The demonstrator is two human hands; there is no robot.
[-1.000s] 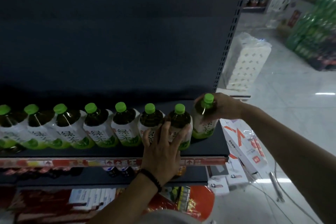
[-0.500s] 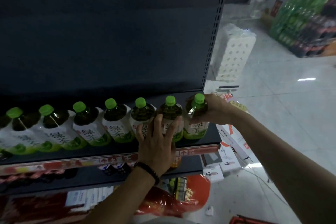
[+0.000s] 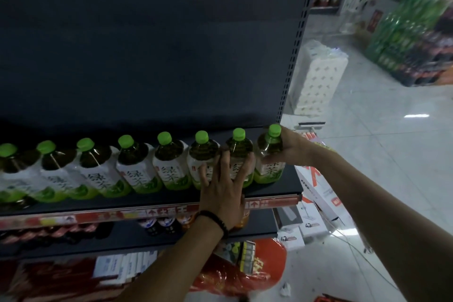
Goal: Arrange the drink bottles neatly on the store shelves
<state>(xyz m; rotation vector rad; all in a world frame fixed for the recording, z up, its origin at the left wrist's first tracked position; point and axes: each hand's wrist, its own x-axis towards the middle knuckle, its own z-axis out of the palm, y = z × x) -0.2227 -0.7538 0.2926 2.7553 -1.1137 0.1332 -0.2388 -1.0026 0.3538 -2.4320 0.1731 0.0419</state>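
A row of clear plastic green-tea bottles [image 3: 139,169] with lime-green screw caps and white-and-green labels stands upright along the dark metal shelf board [image 3: 147,200], set a little back from its front edge and running from its left side out to its right end. The end bottle [image 3: 269,170] is the last one at the shelf board's right end, standing on the board just beside its neighbour. The right hand [image 3: 291,148] reaches in from beyond that right end and grips the end bottle round its shoulder below the cap, fingers curled behind it and the thumb lying across its front at the top of the label. The left hand [image 3: 221,189] comes up from below the shelf board's front edge, its fingers [image 3: 226,162] straight and spread, pressed flat against the labels of the second bottle [image 3: 239,147] and third bottle [image 3: 203,152] from the right end. A black beaded bracelet [image 3: 215,219] sits on that wrist. A red printed price strip [image 3: 147,213] runs along the shelf board's front edge. A grey perforated upright post [image 3: 294,51] rises from its back right corner, and a white wrapped pack of paper rolls [image 3: 316,81] stands on the floor well beyond the right end
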